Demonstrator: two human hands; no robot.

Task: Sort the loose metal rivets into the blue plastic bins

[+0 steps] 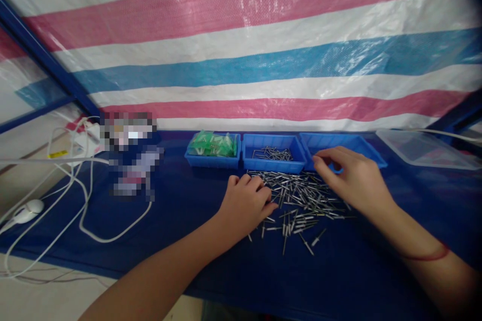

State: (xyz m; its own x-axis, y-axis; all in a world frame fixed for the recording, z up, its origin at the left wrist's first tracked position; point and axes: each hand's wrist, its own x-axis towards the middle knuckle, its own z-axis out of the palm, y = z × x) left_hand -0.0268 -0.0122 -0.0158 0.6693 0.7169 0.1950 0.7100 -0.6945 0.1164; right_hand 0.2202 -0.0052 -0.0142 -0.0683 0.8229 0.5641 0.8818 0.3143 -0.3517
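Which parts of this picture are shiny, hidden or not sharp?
Head view: glare whitens parts of the striped sheet; head view: pixel blocks hide detail at left; head view: metal pins look slightly soft; head view: upper right corner is dark.

"What are the blind rivets (299, 189) made of?"
"Metal — smooth and shiny."
"And the bins (273, 164)?"
"Plastic, smooth, slightly glossy."
"The striped sheet (241, 69)?"
"Woven plastic, by its look — glossy, lightly crinkled."

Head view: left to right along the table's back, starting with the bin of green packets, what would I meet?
Left blue bin with green packets, middle blue bin of rivet-like metal pins, right blue bin partly hidden by the right hand, translucent plastic lid or tray.
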